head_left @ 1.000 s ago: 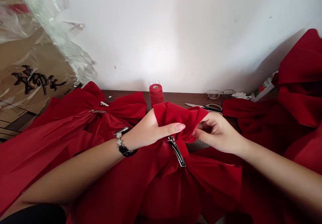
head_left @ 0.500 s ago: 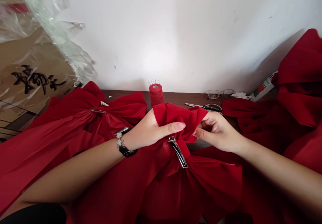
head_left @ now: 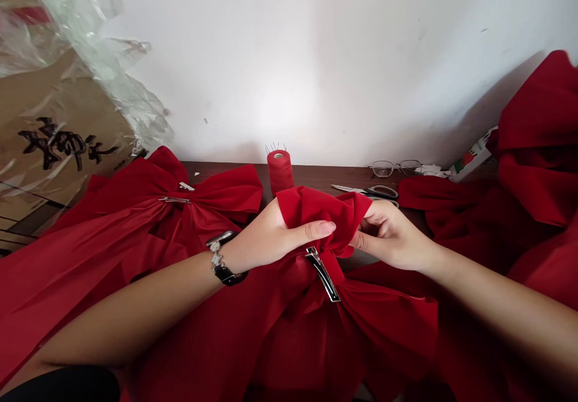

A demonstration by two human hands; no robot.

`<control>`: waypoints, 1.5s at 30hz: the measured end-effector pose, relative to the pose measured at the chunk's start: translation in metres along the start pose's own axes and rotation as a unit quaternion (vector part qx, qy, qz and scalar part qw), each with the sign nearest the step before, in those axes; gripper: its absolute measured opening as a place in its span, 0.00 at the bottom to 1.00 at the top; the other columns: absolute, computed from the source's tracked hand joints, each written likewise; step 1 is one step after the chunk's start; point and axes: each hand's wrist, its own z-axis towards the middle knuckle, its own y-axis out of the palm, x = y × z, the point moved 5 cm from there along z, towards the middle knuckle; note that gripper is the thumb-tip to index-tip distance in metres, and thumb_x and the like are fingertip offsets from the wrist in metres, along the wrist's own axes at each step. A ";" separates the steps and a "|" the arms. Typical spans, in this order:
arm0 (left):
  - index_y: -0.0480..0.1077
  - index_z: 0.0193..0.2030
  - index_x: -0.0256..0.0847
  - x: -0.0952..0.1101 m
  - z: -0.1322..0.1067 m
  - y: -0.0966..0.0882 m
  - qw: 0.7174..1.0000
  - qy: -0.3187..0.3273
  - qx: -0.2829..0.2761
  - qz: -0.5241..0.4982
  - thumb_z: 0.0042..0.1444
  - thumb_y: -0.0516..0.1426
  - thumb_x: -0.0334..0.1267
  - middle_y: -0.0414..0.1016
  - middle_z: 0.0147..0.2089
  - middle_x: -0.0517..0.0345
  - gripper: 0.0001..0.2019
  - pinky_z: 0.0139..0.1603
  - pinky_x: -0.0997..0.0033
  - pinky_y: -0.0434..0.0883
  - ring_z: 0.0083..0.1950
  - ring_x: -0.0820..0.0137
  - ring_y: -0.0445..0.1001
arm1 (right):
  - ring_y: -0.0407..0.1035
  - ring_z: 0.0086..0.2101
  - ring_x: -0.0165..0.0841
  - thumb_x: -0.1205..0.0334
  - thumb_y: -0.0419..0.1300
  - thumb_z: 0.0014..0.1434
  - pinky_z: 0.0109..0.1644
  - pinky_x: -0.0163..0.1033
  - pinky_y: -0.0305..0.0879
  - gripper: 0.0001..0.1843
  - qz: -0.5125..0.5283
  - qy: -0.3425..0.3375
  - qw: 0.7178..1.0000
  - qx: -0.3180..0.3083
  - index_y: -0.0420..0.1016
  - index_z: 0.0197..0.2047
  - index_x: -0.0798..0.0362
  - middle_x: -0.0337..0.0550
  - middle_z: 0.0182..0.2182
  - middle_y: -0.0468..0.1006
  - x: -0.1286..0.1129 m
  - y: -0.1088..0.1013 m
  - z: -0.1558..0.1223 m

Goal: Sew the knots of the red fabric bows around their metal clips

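Observation:
A big red fabric bow point(head_left: 388, 312) lies in front of me, its upper loop lifted and folded between my hands. My left hand point(head_left: 289, 233) grips that loop from the left, thumb on top and the other fingers hidden under the cloth. At the loop's right edge, my right hand point(head_left: 388, 233) pinches the fabric between thumb and fingers; whether a needle is in the pinch cannot be seen. A silver and black hair clip point(head_left: 323, 274) sits on the bow's middle, just below my left thumb.
Behind the bow stands a red thread spool point(head_left: 280, 172) with several needles on top. Scissors point(head_left: 365, 191) and eyeglasses point(head_left: 383, 169) lie on the dark table. Another red bow with a clip point(head_left: 217, 191) rests left, beside a cardboard box point(head_left: 54, 101). Red fabric point(head_left: 537, 131) is heaped right.
Both hands keep their hold on the bow. The bow and its clip have shifted very slightly to the right; little else differs.

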 end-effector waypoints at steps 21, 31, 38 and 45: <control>0.69 0.33 0.37 -0.007 -0.002 0.004 1.000 -0.017 0.014 -0.020 0.59 0.59 0.36 0.73 0.34 0.62 0.05 0.38 0.79 0.68 0.36 0.77 0.71 | 0.57 0.15 0.21 0.63 0.64 0.58 0.19 0.28 0.55 0.10 -0.046 0.032 0.998 -0.014 0.69 0.28 0.58 0.33 0.15 0.62 0.003 -0.004 -0.004; 0.69 0.37 0.38 -0.007 -0.002 0.005 0.998 -0.017 0.036 -0.040 0.58 0.60 0.35 0.74 0.34 0.63 0.04 0.38 0.80 0.69 0.36 0.77 0.72 | 0.58 0.16 0.23 0.61 0.64 0.57 0.20 0.29 0.56 0.12 -0.048 0.059 0.997 -0.014 0.68 0.27 0.58 0.33 0.15 0.62 0.008 -0.002 -0.002; 0.69 0.38 0.37 -0.009 -0.003 0.003 0.998 -0.036 0.051 -0.029 0.58 0.60 0.39 0.74 0.34 0.61 0.07 0.40 0.76 0.70 0.37 0.74 0.73 | 0.57 0.15 0.21 0.52 0.66 0.55 0.18 0.28 0.55 0.18 0.049 0.072 0.996 0.002 0.67 0.28 0.58 0.38 0.21 0.69 0.014 0.006 -0.001; 0.68 0.36 0.37 -0.009 -0.004 0.002 0.998 -0.033 0.053 -0.018 0.57 0.60 0.41 0.73 0.33 0.61 0.09 0.37 0.76 0.70 0.34 0.74 0.71 | 0.59 0.15 0.21 0.54 0.67 0.54 0.18 0.28 0.55 0.17 0.079 0.063 0.995 0.013 0.67 0.30 0.58 0.36 0.21 0.68 0.015 0.005 -0.002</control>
